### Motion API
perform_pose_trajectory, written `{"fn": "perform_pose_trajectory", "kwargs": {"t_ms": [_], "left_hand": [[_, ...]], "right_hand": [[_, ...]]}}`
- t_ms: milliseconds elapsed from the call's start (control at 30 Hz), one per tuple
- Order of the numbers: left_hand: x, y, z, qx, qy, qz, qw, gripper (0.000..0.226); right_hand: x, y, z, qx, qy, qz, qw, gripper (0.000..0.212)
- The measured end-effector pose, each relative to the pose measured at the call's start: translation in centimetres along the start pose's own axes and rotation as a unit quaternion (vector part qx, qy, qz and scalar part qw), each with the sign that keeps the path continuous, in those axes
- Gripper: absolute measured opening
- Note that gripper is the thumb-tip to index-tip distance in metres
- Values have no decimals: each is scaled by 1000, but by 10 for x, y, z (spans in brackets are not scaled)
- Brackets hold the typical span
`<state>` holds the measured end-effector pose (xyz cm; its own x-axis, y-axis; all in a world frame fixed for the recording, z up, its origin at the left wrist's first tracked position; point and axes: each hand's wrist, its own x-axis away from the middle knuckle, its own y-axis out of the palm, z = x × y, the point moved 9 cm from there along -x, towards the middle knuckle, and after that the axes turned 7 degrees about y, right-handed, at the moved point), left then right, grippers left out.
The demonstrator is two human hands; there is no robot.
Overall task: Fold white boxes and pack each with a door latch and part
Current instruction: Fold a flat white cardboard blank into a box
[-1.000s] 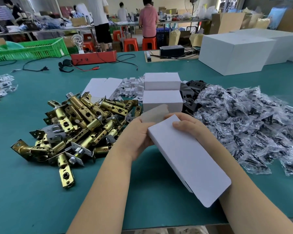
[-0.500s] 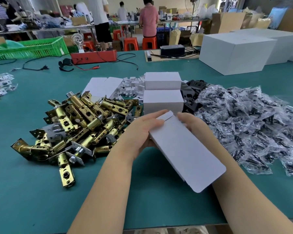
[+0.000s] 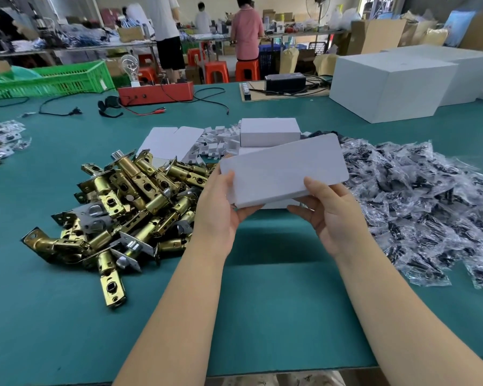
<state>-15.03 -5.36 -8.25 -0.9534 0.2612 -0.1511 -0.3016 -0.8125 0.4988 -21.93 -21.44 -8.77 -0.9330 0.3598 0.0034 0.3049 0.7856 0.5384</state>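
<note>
Both hands hold a flat white box blank above the green table, its long side running left to right. My left hand grips its left end, thumb on top and fingers beneath. My right hand grips the lower right edge the same way. A heap of brass door latches lies to the left. Bagged black parts are piled on the right. A folded white box stands behind the blank, another mostly hidden under it.
Flat white blanks and small white inserts lie behind the latches. A big white carton, a red tester box with cables and a green crate sit at the back. Several people stand at far benches.
The blank was turned from pointing toward me to lying crosswise and raised. My right hand moved from its far end to its lower right edge.
</note>
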Motion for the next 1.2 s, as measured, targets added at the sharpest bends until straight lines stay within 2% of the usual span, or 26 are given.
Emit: {"fn": "perform_pose_trajectory", "kwargs": {"t_ms": [67, 200, 367, 633, 767, 900, 1200], "left_hand": [[0, -1, -1, -41, 1, 13, 999, 30], [-1, -1, -1, -57, 9, 17, 998, 25], [-3, -4, 3, -96, 19, 14, 995, 20], [-3, -4, 3, -169, 34, -27, 985, 25], [0, 1, 8, -242, 64, -49, 967, 52], [3, 2, 12, -304, 104, -54, 945, 43], [8, 6, 16, -392, 136, -78, 907, 76]], "right_hand": [[-2, -6, 1, -13, 16, 16, 1000, 8], [-5, -10, 4, -40, 49, 20, 998, 20], [-4, -4, 14, -7, 73, -12, 997, 19], [-1, 4, 15, 86, 28, -30, 995, 24], [0, 1, 11, 100, 9, -18, 995, 27], [-1, -2, 7, 92, -9, -7, 996, 21], [1, -6, 3, 105, -33, 12, 994, 29]]}}
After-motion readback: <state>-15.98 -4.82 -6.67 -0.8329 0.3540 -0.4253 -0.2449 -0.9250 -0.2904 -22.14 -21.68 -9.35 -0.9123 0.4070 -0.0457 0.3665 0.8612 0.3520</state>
